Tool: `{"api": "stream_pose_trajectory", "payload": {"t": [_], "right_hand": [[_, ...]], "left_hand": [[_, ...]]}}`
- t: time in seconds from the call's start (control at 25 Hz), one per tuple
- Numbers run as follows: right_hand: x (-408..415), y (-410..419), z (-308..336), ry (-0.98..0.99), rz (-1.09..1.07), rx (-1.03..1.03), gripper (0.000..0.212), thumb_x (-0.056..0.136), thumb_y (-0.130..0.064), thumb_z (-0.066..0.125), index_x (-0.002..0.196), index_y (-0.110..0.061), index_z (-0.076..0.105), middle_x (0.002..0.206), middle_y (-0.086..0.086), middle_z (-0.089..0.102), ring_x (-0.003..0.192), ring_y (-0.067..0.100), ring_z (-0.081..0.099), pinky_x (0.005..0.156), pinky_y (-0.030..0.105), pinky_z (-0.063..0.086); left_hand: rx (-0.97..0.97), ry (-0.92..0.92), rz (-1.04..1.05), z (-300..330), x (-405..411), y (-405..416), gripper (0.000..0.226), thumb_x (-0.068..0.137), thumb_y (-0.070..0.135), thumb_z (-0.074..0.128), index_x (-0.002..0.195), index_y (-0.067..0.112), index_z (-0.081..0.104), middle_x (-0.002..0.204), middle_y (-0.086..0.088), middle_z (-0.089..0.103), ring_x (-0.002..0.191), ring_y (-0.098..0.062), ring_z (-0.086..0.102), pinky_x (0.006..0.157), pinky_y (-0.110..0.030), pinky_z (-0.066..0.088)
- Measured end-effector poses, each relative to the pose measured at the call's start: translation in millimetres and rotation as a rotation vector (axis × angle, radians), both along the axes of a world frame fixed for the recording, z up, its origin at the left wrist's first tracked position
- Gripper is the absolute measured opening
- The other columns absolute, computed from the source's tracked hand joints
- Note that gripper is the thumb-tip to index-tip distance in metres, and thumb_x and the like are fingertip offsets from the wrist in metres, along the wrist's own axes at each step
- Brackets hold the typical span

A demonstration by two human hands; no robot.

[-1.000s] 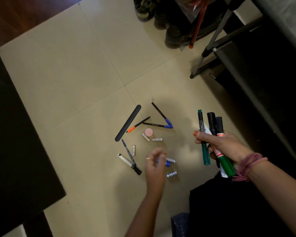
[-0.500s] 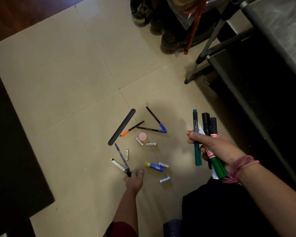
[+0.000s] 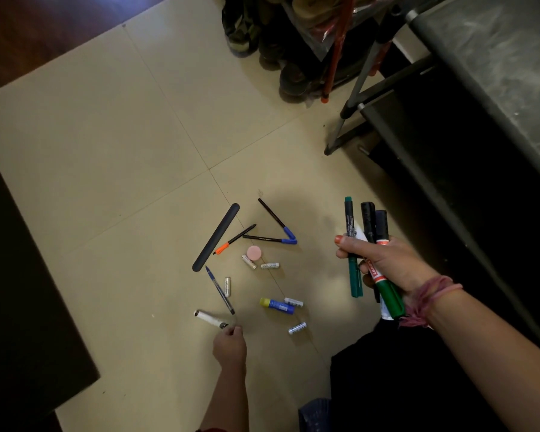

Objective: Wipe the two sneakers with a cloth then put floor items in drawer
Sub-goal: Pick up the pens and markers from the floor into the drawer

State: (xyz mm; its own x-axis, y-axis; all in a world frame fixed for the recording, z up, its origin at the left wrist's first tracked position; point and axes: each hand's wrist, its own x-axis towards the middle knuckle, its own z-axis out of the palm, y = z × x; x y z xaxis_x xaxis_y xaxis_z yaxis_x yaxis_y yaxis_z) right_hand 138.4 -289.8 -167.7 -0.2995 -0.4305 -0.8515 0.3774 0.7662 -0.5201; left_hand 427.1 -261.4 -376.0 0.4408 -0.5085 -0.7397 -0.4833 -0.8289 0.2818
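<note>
Tiled floor carries scattered pens and batteries. Right hand — fingers clenched round a bundle of markers. Left hand — fingers pinch the white marker lying on the floor.

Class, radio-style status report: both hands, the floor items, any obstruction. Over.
Right hand grips a bundle of markers. Left hand pinches the end of the white marker on the floor. Pens, batteries, glue stick uncollected. Nothing blocking.
</note>
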Motion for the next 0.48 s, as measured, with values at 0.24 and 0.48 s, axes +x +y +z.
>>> {"api": "stream_pose_trajectory", "payload": {"t": [0.24, 0.48], "right_hand": [[4, 18, 30, -0.019, -0.081, -0.039, 0.022, 0.071, -0.028, 0.079, 0.079, -0.008, 0.074, 0.084, 0.003, 0.075, 0.069, 0.012, 0.062, 0.068, 0.026, 0.047], [9, 53, 96, -0.099, -0.324, -0.171, 0.019, 0.079, -0.022, 0.072, 0.088, -0.006, 0.067, 0.082, 0.009, 0.074, 0.062, 0.009, 0.065, 0.062, 0.022, 0.055]], "left_hand": [[-0.093, 0.211, 0.328, 56, -35, 16, 0.022, 0.078, 0.001, 0.071, 0.089, 0.012, 0.056, 0.092, -0.014, 0.065, 0.08, -0.027, 0.061, 0.082, -0.039, 0.051], [0.002, 0.832, 0.064, 168, -105, 15, 0.035, 0.082, -0.011, 0.06, 0.11, 0.004, 0.043, 0.101, -0.027, 0.062, 0.085, -0.024, 0.064, 0.081, -0.037, 0.054]]}}
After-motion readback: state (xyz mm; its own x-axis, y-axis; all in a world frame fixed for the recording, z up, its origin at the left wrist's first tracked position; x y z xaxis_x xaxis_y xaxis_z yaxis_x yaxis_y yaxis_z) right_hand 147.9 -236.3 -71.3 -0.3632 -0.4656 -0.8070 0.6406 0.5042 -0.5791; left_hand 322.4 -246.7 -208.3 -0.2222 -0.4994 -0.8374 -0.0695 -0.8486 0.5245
